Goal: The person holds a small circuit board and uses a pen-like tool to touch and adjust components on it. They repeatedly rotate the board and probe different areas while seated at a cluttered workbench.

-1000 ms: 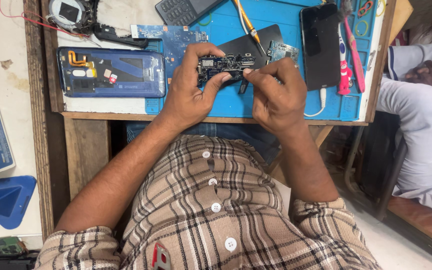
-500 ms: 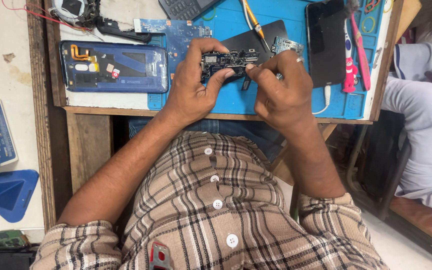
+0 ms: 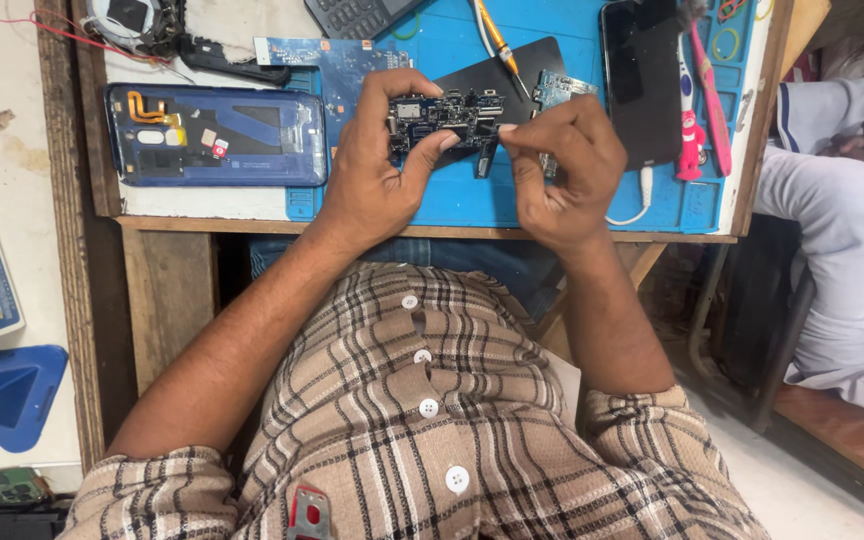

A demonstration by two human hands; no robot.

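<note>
While left hand (image 3: 377, 185) keeps its grip on the board (image 3: 444, 115) over the blue mat (image 3: 472, 200) mid-surface, right hand (image 3: 557, 165) has shifted to pinch board's right end, phone shell (image 3: 217, 135) lying left, so work continues.

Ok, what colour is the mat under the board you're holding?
Blue: the work mat under the circuit board is plain blue, clearest in the head view.
</note>
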